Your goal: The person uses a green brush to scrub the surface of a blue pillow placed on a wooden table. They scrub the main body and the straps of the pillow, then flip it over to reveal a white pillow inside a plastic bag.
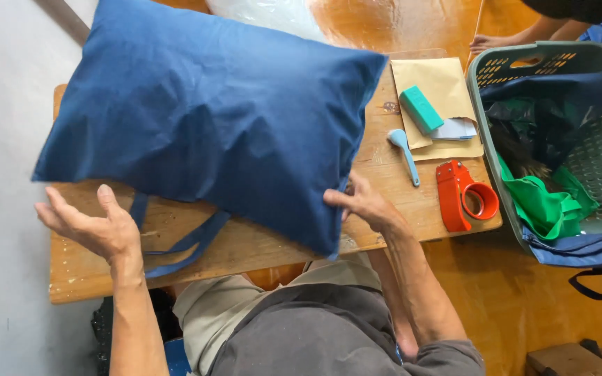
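Right hand (365, 205): fingertips pinch the near corner of the stuffed blue fabric bag (210, 111). Left hand (92, 223): open, palm up, empty, beside its left corner. Bag lies on wooden table (245, 244), long axis diagonal, handles (182, 244) trailing nearward.

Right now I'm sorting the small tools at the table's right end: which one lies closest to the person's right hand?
The light blue scraper, just beyond the right hand; the red tape dispenser and green block lie farther.
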